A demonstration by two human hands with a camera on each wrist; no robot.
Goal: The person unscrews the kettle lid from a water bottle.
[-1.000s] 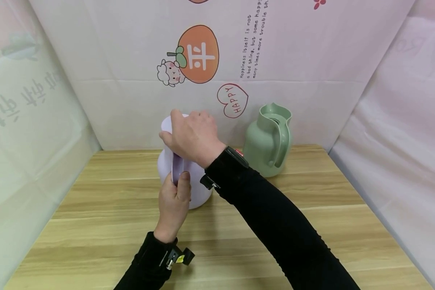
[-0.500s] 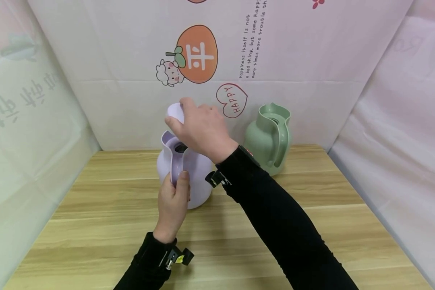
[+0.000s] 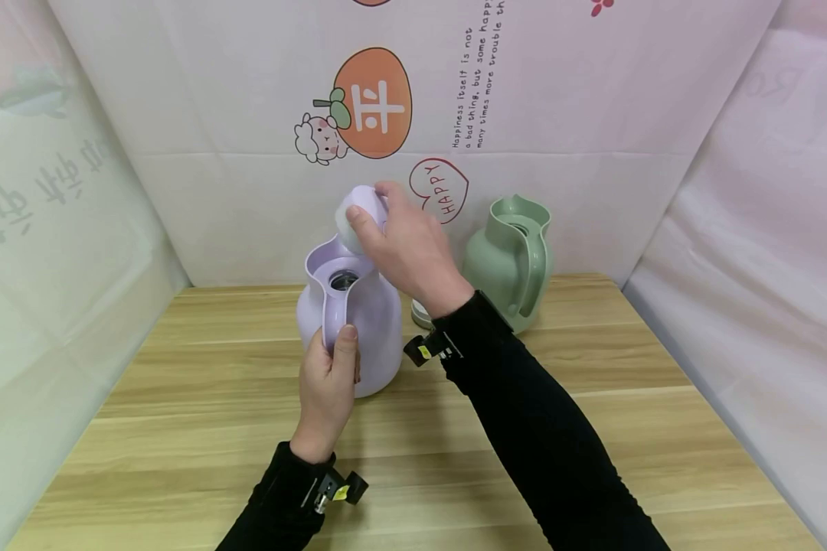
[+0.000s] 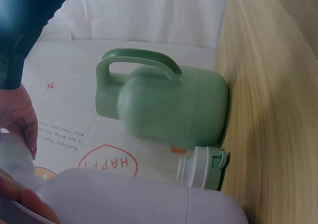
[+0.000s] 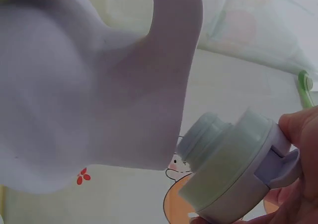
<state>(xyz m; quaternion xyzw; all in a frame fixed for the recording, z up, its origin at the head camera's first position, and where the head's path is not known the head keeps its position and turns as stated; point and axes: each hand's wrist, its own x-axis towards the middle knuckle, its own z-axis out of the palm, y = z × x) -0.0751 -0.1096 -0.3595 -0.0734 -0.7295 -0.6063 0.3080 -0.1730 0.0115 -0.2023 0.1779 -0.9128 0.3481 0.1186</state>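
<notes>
A lilac thermos jug stands on the table with its round mouth uncovered. My left hand grips its handle, thumb on top. Just above the spout, my right hand holds the jug's lid tilted between thumb and fingers. In the right wrist view the lid shows a pale threaded plug pointing toward the jug's rim, and a lilac tab near the palm. The left wrist view has the lilac jug's body along the bottom, with fingers at its handle.
A green thermos jug stands at the back right, its mouth uncovered. Its green and white lid rests on the wooden table between the two jugs, mostly behind my right wrist in the head view. Printed cloth hangs behind.
My right hand has lifted the lid off the lilac jug and moved it up and right, turning its plug side to the left. My left hand has kept its grip on the handle.
</notes>
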